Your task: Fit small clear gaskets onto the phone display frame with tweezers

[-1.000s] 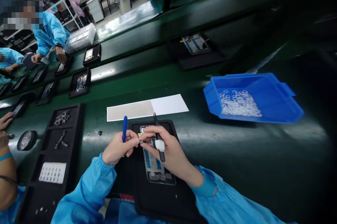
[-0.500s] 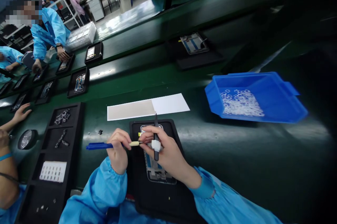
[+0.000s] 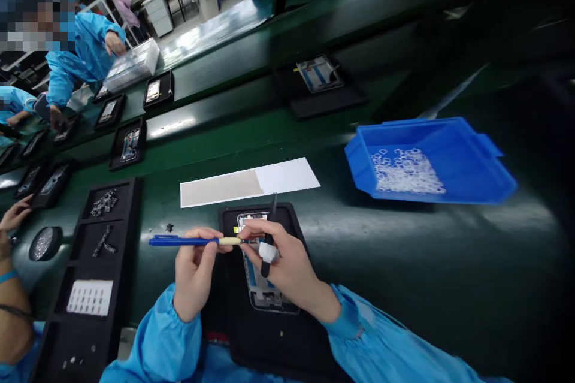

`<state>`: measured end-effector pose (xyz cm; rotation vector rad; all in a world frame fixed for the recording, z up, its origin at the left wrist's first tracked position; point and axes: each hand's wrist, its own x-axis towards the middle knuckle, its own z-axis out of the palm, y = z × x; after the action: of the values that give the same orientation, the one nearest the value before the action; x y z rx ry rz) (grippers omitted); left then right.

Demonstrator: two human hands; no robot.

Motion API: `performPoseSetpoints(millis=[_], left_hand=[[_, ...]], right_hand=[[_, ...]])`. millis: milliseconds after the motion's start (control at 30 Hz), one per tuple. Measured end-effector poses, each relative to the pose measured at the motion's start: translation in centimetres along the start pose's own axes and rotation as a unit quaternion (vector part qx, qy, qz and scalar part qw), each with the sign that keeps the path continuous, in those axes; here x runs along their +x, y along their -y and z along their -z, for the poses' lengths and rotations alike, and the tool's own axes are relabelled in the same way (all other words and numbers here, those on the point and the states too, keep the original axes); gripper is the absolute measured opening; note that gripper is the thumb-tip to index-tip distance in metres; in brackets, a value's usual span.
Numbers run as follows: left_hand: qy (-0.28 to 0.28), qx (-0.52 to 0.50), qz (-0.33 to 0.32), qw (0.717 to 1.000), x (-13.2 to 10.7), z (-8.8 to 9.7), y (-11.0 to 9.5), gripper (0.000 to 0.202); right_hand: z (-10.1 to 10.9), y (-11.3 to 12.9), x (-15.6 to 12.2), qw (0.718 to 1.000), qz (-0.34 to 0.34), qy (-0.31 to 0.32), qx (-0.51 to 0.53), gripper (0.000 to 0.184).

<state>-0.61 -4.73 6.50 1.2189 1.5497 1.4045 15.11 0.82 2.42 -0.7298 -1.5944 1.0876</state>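
Observation:
My left hand [image 3: 194, 275] is closed round a blue pen-like tool [image 3: 175, 241] with a cream-coloured end, held level and pointing right. That end meets the fingertips of my right hand [image 3: 291, 263], which pinch a tiny dark part too small to make out. Black tweezers [image 3: 273, 209] with a white wrapping are also held in my right hand, tips pointing up and away. Below both hands lies an opened phone frame [image 3: 275, 300] with blue strips, on a black tray [image 3: 256, 341]. My right hand hides part of the frame.
A blue bin [image 3: 476, 173] of small white rings stands at right. Behind the tray lies a white and beige sheet [image 3: 220, 188]. A compartmented black tray [image 3: 128, 221] with small parts and a round dark container [image 3: 45, 243] are at left. Co-workers handle phone trays farther left.
My left hand has turned and shifted slightly left and down along the pen-like tool. The tweezers in my right hand lean more to the right. A co-worker's hand has moved onto the clear stacked trays.

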Motion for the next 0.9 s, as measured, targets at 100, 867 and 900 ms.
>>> performPoseSetpoints(millis=[100, 867, 900], left_hand=[[-0.038, 0.003, -0.012, 0.999, -0.1, -0.2, 0.4, 0.027], [-0.017, 0.091, -0.257, 0.962, -0.2, -0.3, 0.8, 0.013], [-0.023, 0.079, -0.236, 0.968, -0.2, -0.4, 0.8, 0.011]], right_hand=[[-0.1, 0.1, -0.1, 0.999, -0.015, -0.012, 0.027, 0.032], [0.3, 1.2, 0.8, 0.984, -0.141, -0.032, 0.108, 0.025], [0.4, 1.2, 0.8, 0.984, -0.136, -0.031, 0.108, 0.024]])
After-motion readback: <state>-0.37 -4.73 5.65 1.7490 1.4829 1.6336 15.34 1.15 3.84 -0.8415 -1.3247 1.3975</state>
